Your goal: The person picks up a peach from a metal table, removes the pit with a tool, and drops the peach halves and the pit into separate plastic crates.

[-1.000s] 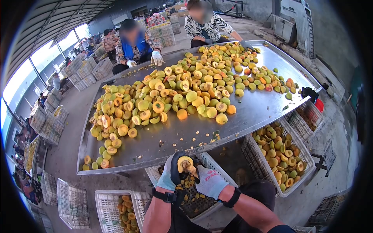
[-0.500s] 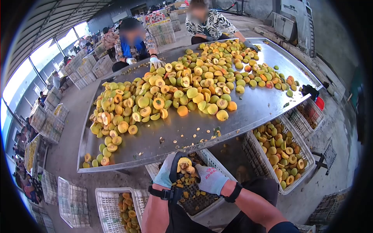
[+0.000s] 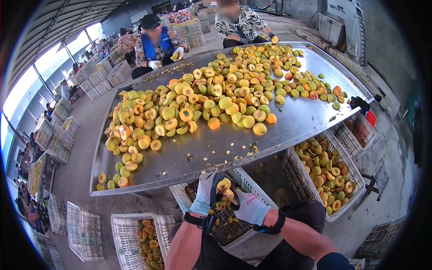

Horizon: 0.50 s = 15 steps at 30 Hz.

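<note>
My left hand [image 3: 209, 191], in a grey glove, is closed around a yellow peach piece [image 3: 223, 183] in front of the table's near edge. My right hand [image 3: 249, 206], also gloved, is curled close against it. A tan, stick-like part [image 3: 230, 195] shows between the hands; whether it is a tool handle or fruit I cannot make out. Beneath both hands stands a crate [image 3: 252, 184] with yellow scraps in it. A large heap of yellow-green peaches [image 3: 198, 101], many halved, covers much of the metal table [image 3: 216, 155].
A crate of peach halves [image 3: 355, 173] stands under the table at right, another crate [image 3: 118, 234] at lower left. Two people sit across the table, one with a gloved hand [image 3: 178, 54] holding fruit. Stacked crates [image 3: 96, 81] line the left side.
Both my hands have shifted slightly right, still together around the peach piece. Across the table, the person at left has lifted a fruit from the heap; the other person's hand has risen with a piece.
</note>
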Motion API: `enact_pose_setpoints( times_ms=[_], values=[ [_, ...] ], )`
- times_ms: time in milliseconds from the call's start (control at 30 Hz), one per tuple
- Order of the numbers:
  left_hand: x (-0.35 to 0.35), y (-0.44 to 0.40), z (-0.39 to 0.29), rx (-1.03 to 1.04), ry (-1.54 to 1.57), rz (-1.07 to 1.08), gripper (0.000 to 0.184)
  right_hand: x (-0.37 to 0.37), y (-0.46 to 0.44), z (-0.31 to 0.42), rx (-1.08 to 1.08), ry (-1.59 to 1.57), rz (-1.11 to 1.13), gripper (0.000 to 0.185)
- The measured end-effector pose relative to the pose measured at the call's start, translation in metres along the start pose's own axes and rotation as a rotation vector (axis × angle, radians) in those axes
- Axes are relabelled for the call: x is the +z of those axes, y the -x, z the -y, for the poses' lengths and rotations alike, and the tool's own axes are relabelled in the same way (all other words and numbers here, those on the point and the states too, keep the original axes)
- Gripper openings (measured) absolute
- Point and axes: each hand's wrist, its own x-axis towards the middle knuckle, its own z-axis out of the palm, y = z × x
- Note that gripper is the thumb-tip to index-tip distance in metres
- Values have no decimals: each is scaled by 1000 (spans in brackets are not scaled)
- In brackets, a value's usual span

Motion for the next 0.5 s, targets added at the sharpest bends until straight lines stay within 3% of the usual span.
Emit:
enact_pose_setpoints(
  times_ms=[100,200,267,333,367,467,500],
  values=[
    [8,5,8,-51,110,-64,18,-15,2,17,57,-192,-29,38],
    [18,5,2,-146,177,-138,19,-25,1,20,-39,-347,-59,37],
    [23,1,4,-180,165,-166,19,-30,-1,20,110,-587,92,38],
    [29,-2,17,-428,509,-6,26,-26,-1,18,125,-531,9,36],
    [19,-12,3,-630,881,48,34,-25,-2,16,139,-469,-66,35],
    [7,-25,-16,-613,779,126,26,-18,-4,18,222,-223,-68,32],
    [11,-22,-2,-80,147,86,23,-11,-4,15,167,-267,-118,30]
  ],
)
